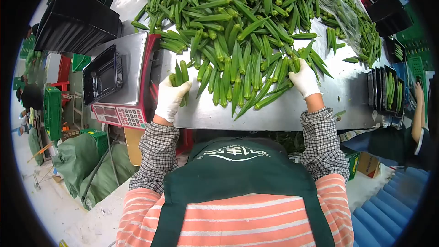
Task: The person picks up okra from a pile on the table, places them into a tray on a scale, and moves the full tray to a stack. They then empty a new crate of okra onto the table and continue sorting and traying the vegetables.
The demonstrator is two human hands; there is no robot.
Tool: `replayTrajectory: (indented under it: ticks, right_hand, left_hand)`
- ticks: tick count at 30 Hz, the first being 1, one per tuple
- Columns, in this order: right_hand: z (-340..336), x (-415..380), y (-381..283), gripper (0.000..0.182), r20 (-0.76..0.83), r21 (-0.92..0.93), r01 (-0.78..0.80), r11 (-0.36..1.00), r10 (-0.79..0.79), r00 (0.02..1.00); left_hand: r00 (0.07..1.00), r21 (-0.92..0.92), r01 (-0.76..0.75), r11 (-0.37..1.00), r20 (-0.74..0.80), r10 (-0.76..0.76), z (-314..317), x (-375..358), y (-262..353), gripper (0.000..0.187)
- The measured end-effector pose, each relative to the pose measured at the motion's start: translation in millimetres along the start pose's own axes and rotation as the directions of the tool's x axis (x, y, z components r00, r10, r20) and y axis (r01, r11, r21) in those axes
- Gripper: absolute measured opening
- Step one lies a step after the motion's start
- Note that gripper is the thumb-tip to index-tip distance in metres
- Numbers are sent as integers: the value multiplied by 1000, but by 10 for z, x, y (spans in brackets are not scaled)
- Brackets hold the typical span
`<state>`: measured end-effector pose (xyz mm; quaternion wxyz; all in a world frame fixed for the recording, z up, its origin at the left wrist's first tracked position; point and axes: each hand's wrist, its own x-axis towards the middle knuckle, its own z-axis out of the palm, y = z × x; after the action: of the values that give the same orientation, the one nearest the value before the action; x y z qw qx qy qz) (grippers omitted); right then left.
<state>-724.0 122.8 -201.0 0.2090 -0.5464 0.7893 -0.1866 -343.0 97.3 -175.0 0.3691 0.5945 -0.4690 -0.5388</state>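
Several okra pods [179, 75] stand upright, tips up, in left hand [170, 98].

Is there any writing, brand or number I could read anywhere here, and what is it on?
Nothing here can be read for certain.
Green apron: white characters printed on the chest, seen upside down and too distorted to read.
Scale: its red keypad has rows of keys with marks too small to read.
Black tray on the scale: no writing visible.
Okra, white gloves on the left hand and right hand: no labels.
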Motion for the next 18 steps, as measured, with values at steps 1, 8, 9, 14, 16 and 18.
replayTrajectory:
  ticks: [1, 8, 9, 14, 16, 18]
  right_hand:
    - [-56, -13, 27, 52, 10, 17, -17, 1000, 17, 1000]
    - [-264, -379, 375, 34, 109, 727, -187, 660, 159, 981]
    - [-252, -453, 382, 34, 18, 608, -124, 784, 142, 990]
    - [79, -582, 295, 46, -181, 68, -39, 997, 51, 982]
    - [130, -598, 254, 48, -198, 33, -51, 998, 56, 979]
    - [179, -527, 274, 50, -159, 39, -63, 997, 69, 985]
  left_hand:
    - [1000, 69, -2, 998, 20, 1, 76, 4, 24, 22]
    - [943, 764, -288, 577, 121, 310, 509, 89, -315, 33]
    - [944, 766, -290, 574, 129, 305, 520, 89, -321, 34]
    - [941, 810, -289, 510, 141, 309, 548, 110, -339, 40]
    - [953, 800, -276, 533, 156, 260, 562, 107, -265, 44]
    - [966, 799, -247, 548, 157, 207, 547, 83, -193, 47]
